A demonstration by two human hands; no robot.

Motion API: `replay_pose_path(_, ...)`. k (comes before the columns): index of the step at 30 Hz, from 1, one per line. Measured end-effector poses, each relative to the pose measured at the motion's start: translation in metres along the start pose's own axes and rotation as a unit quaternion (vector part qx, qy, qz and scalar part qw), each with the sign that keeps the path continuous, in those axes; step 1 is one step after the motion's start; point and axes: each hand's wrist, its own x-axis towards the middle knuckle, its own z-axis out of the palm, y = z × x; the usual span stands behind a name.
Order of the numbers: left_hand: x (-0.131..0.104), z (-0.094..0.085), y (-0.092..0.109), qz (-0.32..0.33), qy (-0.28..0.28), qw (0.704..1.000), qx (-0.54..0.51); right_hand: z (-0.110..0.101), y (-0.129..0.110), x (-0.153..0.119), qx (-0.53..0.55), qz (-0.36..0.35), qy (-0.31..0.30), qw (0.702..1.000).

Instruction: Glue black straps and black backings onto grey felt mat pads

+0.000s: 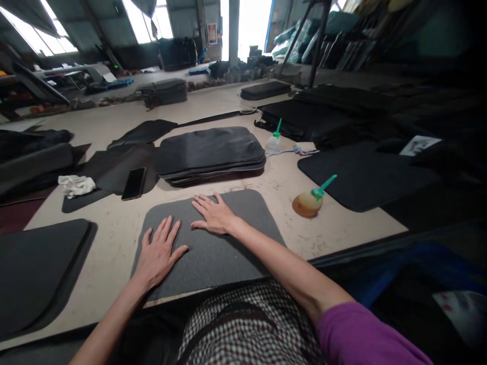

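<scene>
A dark grey sheet with rounded corners (224, 258) lies flat on the table in front of me, close to its near edge. My left hand (160, 251) rests on the left part of the sheet, fingers spread. Farther up, near the far edge of the sheet, my right hand (213, 214) lies flat with its fingers apart. Neither hand holds anything. Just beyond the sheet is a stack of black rounded panels (211, 152). To its right stands a squeeze bottle with amber liquid (307, 204) and a green nozzle.
A phone (134, 183) and a crumpled white cloth (77, 186) lie at left on dark pieces. More dark panels (38, 274) sit at near left, and another dark panel (365, 175) at right. A second green-nozzled bottle (273, 142) stands behind, beside a cord (292, 150).
</scene>
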Motion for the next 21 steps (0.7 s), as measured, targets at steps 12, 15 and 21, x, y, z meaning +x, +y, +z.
replay_pose_path(12, 0.000, 0.000, 0.001, -0.011, 0.002, 1.000, -0.010, -0.018, 0.049, -0.035, -0.037, 0.096, 0.053, 0.993)
replay_pose_path(15, -0.001, -0.001, 0.003, -0.013, 0.011, 1.000, -0.007, -0.014, 0.039, -0.041, -0.025, 0.060, 0.045, 0.997)
replay_pose_path(21, -0.001, 0.005, 0.002, -0.024, 0.020, 0.999, -0.018, -0.011, 0.032, -0.044, -0.046, 0.100, 0.084, 0.990)
